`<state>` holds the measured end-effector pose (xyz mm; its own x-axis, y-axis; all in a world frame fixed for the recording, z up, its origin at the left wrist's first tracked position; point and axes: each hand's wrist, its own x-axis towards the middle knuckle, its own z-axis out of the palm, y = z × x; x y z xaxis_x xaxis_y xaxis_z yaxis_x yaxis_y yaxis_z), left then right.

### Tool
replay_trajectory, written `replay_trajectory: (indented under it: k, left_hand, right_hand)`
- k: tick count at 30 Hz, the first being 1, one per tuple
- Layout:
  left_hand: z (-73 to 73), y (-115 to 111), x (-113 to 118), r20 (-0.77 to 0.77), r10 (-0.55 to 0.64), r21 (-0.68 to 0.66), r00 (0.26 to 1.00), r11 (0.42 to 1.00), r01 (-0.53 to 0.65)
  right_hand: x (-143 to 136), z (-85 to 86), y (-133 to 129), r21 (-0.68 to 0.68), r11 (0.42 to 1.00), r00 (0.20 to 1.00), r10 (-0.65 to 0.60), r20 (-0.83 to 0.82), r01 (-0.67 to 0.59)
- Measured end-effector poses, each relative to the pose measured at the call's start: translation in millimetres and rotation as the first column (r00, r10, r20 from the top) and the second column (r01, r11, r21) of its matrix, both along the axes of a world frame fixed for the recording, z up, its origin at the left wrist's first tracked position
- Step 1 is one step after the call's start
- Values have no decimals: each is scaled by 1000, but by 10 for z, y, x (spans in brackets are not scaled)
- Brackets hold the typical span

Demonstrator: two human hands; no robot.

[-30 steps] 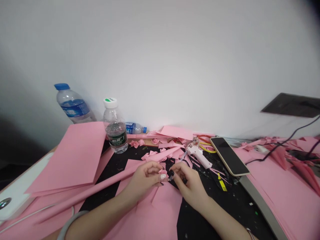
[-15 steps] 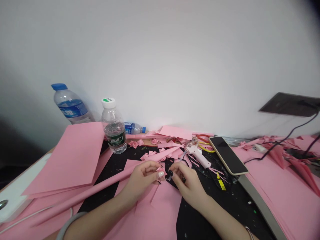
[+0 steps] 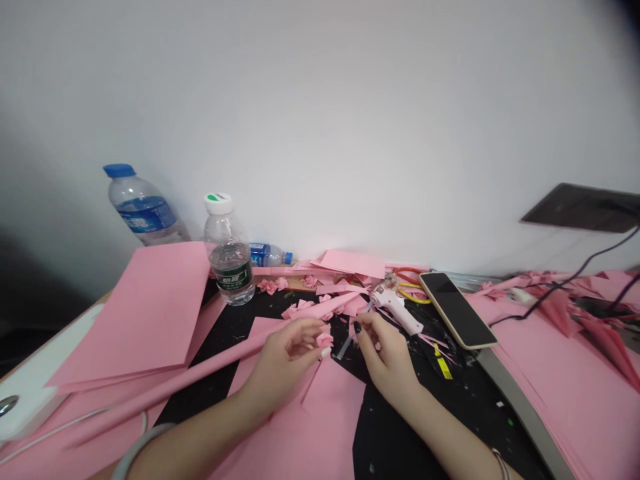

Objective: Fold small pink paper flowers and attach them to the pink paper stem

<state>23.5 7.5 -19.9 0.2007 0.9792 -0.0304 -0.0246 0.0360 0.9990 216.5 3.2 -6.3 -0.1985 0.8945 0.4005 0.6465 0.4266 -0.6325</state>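
Between the thumb and fingers of my left hand (image 3: pixel 295 352) is a small folded pink paper flower (image 3: pixel 325 340). My right hand (image 3: pixel 384 353) is a little to the right, thumb and fingertips pinched together near a thin translucent strip (image 3: pixel 345 348); whether it grips the strip or something else is too small to tell. Pink paper sheets (image 3: pixel 320 420) lie beneath my left hand on the black mat (image 3: pixel 390 440). Beyond my hands rest more pink paper flowers (image 3: pixel 270 287) and a white-pink glue gun (image 3: pixel 397 309).
A water bottle (image 3: pixel 233 267) stands beside a stack of pink sheets (image 3: pixel 145 307) at the left, with a larger bottle (image 3: pixel 147 213) behind. A long pink paper roll (image 3: pixel 200 373) crosses the left side. A phone (image 3: pixel 457 310) lies right of the glue gun, near dark cables (image 3: pixel 575 277).
My right hand has moved slightly right, away from the flower, widening the gap between my hands. More of the translucent strip shows. My left hand still holds the flower.
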Motion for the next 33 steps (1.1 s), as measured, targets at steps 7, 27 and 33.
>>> replay_trajectory:
  k: [7, 27, 33]
  left_hand:
    - [5, -22, -19, -122, 24, 124, 992, 992, -9]
    - [104, 63, -16, 321, 22, -196, 947, 980, 44]
    - [107, 66, -16, 306, 48, -183, 951, 983, 9]
  right_hand:
    - [188, -11, 203, 199, 951, 959, -261, 111, 235]
    - [640, -114, 524, 9, 821, 728, -511, 456, 570]
    - [627, 66, 478, 46, 798, 749, -581, 319, 600]
